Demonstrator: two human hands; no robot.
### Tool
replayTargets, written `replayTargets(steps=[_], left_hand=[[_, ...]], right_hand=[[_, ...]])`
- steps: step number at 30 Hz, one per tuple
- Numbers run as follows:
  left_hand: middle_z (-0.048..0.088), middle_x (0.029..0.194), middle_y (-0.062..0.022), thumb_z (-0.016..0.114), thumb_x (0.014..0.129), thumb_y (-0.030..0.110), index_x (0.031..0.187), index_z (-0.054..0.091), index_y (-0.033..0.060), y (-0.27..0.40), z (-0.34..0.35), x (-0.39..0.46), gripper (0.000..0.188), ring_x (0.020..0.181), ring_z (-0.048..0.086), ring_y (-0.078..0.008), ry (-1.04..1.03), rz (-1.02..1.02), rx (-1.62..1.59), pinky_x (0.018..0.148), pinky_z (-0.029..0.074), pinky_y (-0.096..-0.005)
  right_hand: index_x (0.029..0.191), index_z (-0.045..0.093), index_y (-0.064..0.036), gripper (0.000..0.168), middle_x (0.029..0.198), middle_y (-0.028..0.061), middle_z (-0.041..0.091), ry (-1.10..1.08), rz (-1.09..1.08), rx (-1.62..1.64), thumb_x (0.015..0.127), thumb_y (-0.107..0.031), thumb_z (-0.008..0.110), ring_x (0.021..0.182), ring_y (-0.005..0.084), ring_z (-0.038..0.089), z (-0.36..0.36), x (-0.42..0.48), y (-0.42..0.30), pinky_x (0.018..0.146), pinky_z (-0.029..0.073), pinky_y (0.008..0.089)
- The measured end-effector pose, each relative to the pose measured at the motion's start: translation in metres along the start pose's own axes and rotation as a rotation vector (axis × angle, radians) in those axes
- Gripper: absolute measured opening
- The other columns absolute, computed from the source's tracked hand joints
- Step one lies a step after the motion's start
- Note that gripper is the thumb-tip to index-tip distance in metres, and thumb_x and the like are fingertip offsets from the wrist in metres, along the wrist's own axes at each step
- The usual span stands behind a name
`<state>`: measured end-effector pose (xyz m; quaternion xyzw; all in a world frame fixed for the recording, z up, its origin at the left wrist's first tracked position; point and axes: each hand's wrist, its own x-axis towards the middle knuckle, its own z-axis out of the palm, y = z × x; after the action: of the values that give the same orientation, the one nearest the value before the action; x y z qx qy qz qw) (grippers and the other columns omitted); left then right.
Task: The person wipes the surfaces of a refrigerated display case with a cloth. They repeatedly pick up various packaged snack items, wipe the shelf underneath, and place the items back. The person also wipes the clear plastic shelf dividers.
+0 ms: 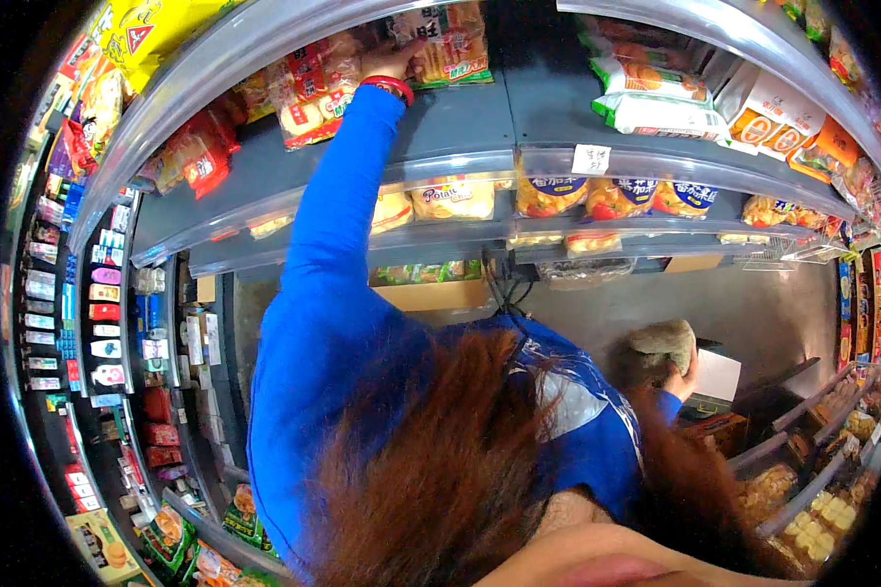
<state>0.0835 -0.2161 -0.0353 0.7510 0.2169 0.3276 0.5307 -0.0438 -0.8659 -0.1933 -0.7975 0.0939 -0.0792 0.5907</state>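
Note:
My left hand [393,60], with a red bangle at the wrist, reaches onto the upper shelf at the top. It lies between a rice cracker bag [312,95] on its left and another rice cracker bag [451,48] on its right, with its fingers against the right one. Whether they grip the bag cannot be told. Lower on the right, my right hand [681,378] is closed around a greyish-beige fuzzy cloth [664,345], held away from the shelf. Both sleeves are blue. Long reddish-brown hair hides part of my torso.
Clear plastic edging [455,163] runs along the shelves, with a handwritten tag [591,159] on it. White and green snack packs [657,110] stand at the right. Potato chip bags [453,199] fill a lower tier. Side shelves [106,308] curve along the left; a food rack [815,469] stands lower right.

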Motion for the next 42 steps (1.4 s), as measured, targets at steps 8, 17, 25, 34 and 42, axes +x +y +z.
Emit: replayTargets(steps=[8, 17, 25, 34, 42], left_hand=[[0.060, 0.088, -0.0182, 0.069, 0.062, 0.033, 0.097, 0.054, -0.0016, 0.017, 0.014, -0.019, 0.051, 0.079, 0.058, -0.0305, 0.240, 0.436, 0.493, 0.069, 0.046, -0.0357], [0.057, 0.098, -0.0158, 0.056, 0.074, 0.001, 0.114, 0.043, -0.0016, 0.124, 0.010, -0.162, 0.043, 0.086, 0.058, -0.0176, -0.292, 0.296, -0.307, 0.070, 0.048, -0.0259], [0.039, 0.120, -0.0238, 0.059, 0.076, 0.027, 0.126, 0.028, 0.0036, 0.233, -0.041, -0.246, 0.063, 0.088, 0.056, -0.0301, -0.326, 0.828, -0.600, 0.069, 0.049, -0.0375], [0.037, 0.119, -0.0237, 0.060, 0.074, 0.032, 0.127, 0.027, 0.0064, 0.238, -0.056, -0.242, 0.067, 0.088, 0.054, -0.0306, -0.324, 1.068, -0.753, 0.065, 0.050, -0.0377], [0.036, 0.118, -0.0236, 0.062, 0.072, 0.037, 0.127, 0.026, 0.0089, 0.208, -0.066, -0.243, 0.071, 0.088, 0.053, -0.0310, -0.352, 0.971, -0.862, 0.061, 0.050, -0.0378]], right_hand=[[0.115, 0.048, -0.001, 0.053, 0.112, 0.0085, 0.052, 0.049, 0.096, 0.125, 0.063, 0.012, 0.051, 0.099, 0.0170, 0.048, -0.010, -0.013, 0.027, 0.088, 0.037, 0.0281], [0.113, 0.047, 0.001, 0.047, 0.109, 0.0107, 0.053, 0.099, -0.037, 0.062, 0.067, 0.009, 0.052, 0.095, 0.0193, 0.051, 0.006, -0.006, 0.006, 0.084, 0.040, 0.0319], [0.116, 0.042, -0.001, 0.045, 0.108, 0.0137, 0.051, 0.197, 0.582, 0.564, 0.079, -0.022, 0.056, 0.091, 0.0279, 0.053, 0.015, 0.017, 0.009, 0.076, 0.046, 0.0391], [0.112, 0.050, -0.006, 0.048, 0.115, 0.0079, 0.051, 0.041, 0.538, 0.978, 0.078, -0.040, 0.052, 0.106, 0.0235, 0.047, 0.028, 0.001, -0.010, 0.085, 0.041, 0.0391], [0.127, 0.031, -0.013, 0.060, 0.118, 0.0121, 0.045, 0.120, 0.071, 0.193, 0.074, -0.005, 0.057, 0.101, 0.0233, 0.047, 0.007, -0.021, -0.009, 0.080, 0.042, 0.0337]])
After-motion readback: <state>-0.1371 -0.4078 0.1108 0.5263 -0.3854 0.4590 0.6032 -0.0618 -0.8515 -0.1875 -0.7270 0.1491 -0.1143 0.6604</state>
